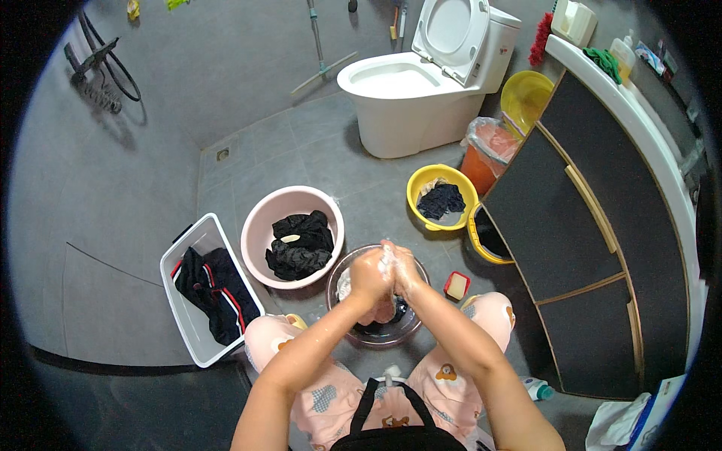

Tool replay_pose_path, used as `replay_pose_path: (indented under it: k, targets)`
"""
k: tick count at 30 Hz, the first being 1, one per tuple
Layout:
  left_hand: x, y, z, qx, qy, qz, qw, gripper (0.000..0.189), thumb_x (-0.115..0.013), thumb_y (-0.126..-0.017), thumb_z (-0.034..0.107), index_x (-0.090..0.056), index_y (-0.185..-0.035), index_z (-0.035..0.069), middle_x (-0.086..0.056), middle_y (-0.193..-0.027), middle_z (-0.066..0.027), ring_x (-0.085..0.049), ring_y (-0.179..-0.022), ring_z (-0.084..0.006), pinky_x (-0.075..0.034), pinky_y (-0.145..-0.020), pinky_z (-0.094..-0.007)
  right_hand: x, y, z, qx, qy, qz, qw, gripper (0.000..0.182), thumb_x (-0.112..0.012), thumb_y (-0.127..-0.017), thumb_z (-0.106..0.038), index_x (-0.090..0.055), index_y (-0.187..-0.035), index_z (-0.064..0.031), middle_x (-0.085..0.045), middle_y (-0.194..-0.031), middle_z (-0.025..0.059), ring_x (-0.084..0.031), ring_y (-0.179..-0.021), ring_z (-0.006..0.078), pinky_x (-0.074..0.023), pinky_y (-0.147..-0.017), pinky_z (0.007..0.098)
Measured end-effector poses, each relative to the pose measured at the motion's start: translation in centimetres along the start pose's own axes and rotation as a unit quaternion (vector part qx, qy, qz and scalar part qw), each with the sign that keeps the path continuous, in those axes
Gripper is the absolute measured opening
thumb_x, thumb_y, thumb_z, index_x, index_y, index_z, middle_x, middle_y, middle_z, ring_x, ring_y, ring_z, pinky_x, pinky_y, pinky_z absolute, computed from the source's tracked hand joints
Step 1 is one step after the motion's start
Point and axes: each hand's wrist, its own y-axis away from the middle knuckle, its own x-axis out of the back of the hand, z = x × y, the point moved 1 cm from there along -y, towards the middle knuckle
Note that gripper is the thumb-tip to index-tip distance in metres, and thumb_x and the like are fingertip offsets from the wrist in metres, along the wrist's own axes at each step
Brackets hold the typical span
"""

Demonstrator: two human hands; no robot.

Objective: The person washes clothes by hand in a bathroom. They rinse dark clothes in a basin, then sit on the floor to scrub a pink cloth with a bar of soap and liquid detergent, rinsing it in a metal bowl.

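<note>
My left hand (369, 277) and my right hand (404, 272) are pressed together above a clear basin (418, 330), both gripping a wet pinkish cloth (379, 313). White suds coat the fingers where they meet. Part of the cloth hangs below the hands; the rest is hidden in the grip. Inside the basin, a white cloth (343, 283) shows at the left and dark fabric (400, 309) at the right. To the right of the basin, a pale soap bar (457, 286) lies in a red dish on the floor.
Black clothes fill part of a pink basin (254, 214). Left of it stands a white bin (194, 345) with dark striped clothing. A yellow basin (413, 194) holds dark cloth, near a yellow-rimmed bucket (479, 251) and an orange trash bin (477, 169). A toilet (414, 121) and dark cabinet (564, 237) stand beyond.
</note>
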Motion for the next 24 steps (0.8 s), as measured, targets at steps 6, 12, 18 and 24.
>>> replay_pose_path:
  k: [6, 12, 18, 24]
  targets:
    - [1.5, -2.9, -2.5, 0.204, 0.056, -0.106, 0.972, 0.032, -0.057, -0.079, 0.032, -0.059, -0.081, 0.0, -0.06, -0.077, -0.0204, -0.059, -0.075, -0.0342, -0.045, -0.066, -0.0383, -2.1, 0.8, -2.9, 0.018, 0.059, 0.038, 0.997, 0.031, -0.051, -0.086, -0.03, -0.056, -0.069, -0.0045, -0.056, -0.065, 0.0032, -0.05, -0.054, 0.0105, -0.0409, -0.048, 0.025]
    - [1.5, -2.9, -2.7, 0.347, 0.383, -0.109, 0.849, 0.022, -0.06, -0.076, 0.015, -0.06, -0.09, -0.003, -0.062, -0.084, -0.0069, -0.058, -0.076, -0.015, -0.046, -0.067, -0.0284, -1.2, 0.7, -3.8, 0.108, 0.101, 0.036, 0.988, 0.036, -0.046, -0.088, -0.036, -0.057, -0.082, -0.0028, -0.058, -0.077, 0.0048, -0.053, -0.071, 0.0094, -0.043, -0.059, 0.0231]
    - [2.8, -4.4, -4.4, 0.383, 0.625, 0.074, 0.676, 0.02, -0.051, -0.079, 0.014, -0.055, -0.091, -0.001, -0.06, -0.085, -0.0118, -0.06, -0.079, -0.023, -0.047, -0.075, -0.034, -0.3, 0.0, -1.8, 0.114, 0.21, -0.156, 0.958, 0.035, -0.045, -0.089, -0.033, -0.053, -0.103, -0.0015, -0.055, -0.097, 0.0035, -0.05, -0.084, 0.0087, -0.0424, -0.072, 0.0224]
    - [1.9, -4.3, -3.9, 0.17, 0.22, 0.167, 0.946, 0.019, -0.047, -0.077, 0.002, -0.051, -0.094, -0.002, -0.056, -0.088, -0.0114, -0.054, -0.084, -0.0205, -0.042, -0.079, -0.0291, -1.7, -1.4, -1.8, 0.091, -0.037, -0.025, 0.995, 0.04, -0.046, -0.087, -0.04, -0.054, -0.101, -0.0031, -0.059, -0.085, 0.0048, -0.057, -0.07, 0.0134, -0.0466, -0.045, 0.027]
